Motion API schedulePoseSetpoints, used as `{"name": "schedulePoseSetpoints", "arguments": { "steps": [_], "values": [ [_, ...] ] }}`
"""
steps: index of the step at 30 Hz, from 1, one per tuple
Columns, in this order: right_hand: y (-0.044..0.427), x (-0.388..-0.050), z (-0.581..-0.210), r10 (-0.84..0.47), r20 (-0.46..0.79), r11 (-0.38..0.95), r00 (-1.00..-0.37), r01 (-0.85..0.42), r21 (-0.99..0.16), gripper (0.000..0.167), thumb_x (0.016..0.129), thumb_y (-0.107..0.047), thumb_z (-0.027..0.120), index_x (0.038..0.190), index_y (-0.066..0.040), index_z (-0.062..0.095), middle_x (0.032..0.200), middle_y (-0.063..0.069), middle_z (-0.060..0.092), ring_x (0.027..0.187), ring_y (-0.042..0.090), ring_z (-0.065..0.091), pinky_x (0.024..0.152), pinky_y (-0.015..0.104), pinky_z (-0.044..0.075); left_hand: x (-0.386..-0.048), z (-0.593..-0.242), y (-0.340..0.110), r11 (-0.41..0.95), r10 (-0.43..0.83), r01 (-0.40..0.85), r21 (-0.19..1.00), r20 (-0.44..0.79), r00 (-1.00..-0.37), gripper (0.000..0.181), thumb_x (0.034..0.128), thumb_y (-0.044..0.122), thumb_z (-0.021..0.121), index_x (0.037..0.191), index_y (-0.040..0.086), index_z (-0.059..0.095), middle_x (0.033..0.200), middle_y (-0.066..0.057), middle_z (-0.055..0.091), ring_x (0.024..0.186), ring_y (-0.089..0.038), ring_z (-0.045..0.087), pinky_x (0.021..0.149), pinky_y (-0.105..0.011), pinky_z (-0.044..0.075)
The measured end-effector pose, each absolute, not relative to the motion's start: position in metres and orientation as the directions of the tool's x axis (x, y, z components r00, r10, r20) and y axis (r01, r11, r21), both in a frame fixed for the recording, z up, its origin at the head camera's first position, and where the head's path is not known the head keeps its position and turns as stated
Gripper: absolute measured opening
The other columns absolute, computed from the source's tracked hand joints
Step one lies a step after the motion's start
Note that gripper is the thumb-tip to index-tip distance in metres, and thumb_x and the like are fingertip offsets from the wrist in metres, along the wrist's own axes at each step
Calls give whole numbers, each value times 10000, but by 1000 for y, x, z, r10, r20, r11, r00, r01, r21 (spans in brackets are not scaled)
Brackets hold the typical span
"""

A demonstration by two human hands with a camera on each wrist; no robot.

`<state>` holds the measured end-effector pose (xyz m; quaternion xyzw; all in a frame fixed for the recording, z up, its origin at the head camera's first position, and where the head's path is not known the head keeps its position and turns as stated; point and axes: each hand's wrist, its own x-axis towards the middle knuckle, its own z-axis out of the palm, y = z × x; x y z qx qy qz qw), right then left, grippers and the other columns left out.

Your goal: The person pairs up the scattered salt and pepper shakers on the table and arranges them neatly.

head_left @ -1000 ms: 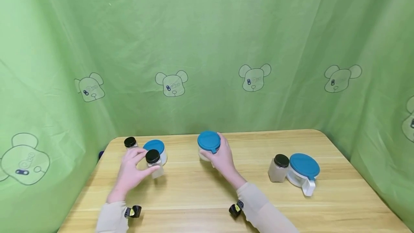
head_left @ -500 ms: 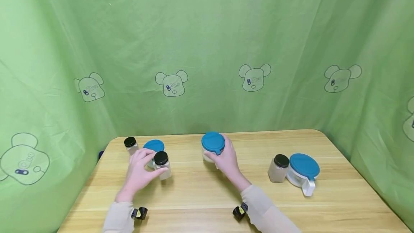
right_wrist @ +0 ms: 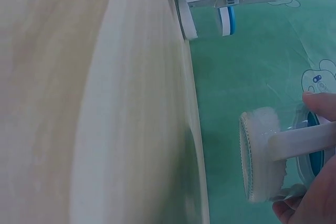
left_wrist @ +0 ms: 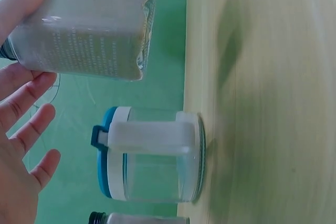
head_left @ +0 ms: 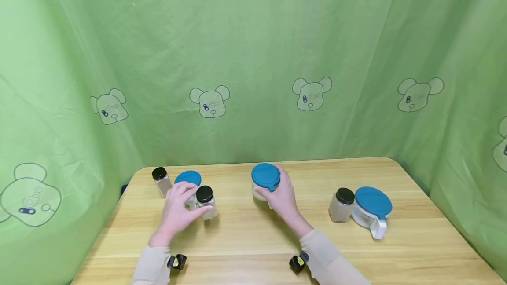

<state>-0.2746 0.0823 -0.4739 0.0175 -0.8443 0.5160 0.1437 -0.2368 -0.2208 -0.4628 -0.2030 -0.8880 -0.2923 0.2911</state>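
My left hand (head_left: 179, 210) pinches a clear angular spice jar (left_wrist: 84, 32) with a black lid, raised off the table. In the left wrist view the jar's contents look greyish, and the lower fingers are spread apart from it. My right hand (head_left: 286, 197) grips a round seasoning pot (head_left: 266, 174) with a blue lid and white handle. White contents fill part of this pot, and the right wrist view shows its base lifted above the table. Behind the left hand stands another blue-lidded pot (left_wrist: 152, 137), partly hidden in the head view.
At the back left of the wooden table (head_left: 245, 241) stands another black-lidded jar (head_left: 163, 182). On the right, a third black-lidded jar (head_left: 341, 206) is beside a wide blue-lidded pot (head_left: 372, 208), whose white handle faces forward. A green curtain (head_left: 253, 78) surrounds the table.
Both hands have moved to the right with what they hold, the left one farther. The right-hand pot has also come slightly nearer. More of the back-left jar shows now.
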Motion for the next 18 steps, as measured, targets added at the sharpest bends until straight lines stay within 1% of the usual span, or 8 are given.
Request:
{"name": "schedulePoseSetpoints", "arguments": {
  "steps": [9, 18],
  "values": [
    [88, -270, -472, 137, 279, 490, -951, -180, -853, 977, 723, -373, 859, 1468, -28, 329, 1424, 212, 460, 1291, 405, 492, 1034, 594, 440, -238, -465, -212, 761, 192, 516, 394, 622, -759, 697, 614, 426, 880, 1139, 4, 700, 1139, -110, 669, 1146, -285, 515, 1020, -493, 339],
    [95, -265, -470, 146, 274, 492, -951, -170, -854, 975, 715, -378, 862, 1466, -53, 332, 1410, 199, 470, 1292, 389, 493, 1054, 583, 427, -242, -463, -205, 754, 212, 539, 375, 638, -740, 695, 604, 447, 879, 1125, 18, 710, 1147, -114, 670, 1148, -292, 518, 1040, -476, 334]
  ]
}}
